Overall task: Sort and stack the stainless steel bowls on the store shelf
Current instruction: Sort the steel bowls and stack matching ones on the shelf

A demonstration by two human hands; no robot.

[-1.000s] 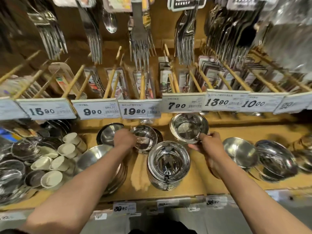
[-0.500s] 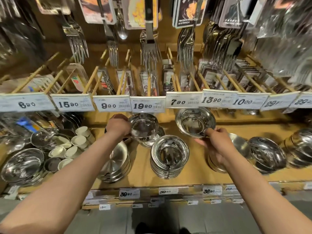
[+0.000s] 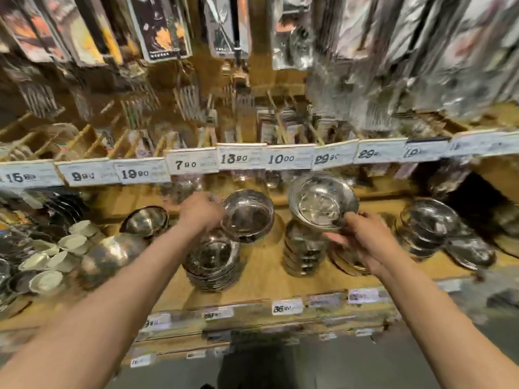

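A: Two bowls up: left hand (image 3: 200, 213) grips the left bowl (image 3: 247, 216), right hand (image 3: 362, 234) pinches the right bowl (image 3: 323, 204), both above the shelf (image 3: 264, 273) stacks.
B: Probably light, stiff, slick. Grip by the rims.

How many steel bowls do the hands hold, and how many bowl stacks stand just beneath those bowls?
Steel bowls in hand: 2, the left bowl in the left hand, the right bowl in the right hand
Bowl stacks beneath them: 2, left stack, right stack
Total: 4
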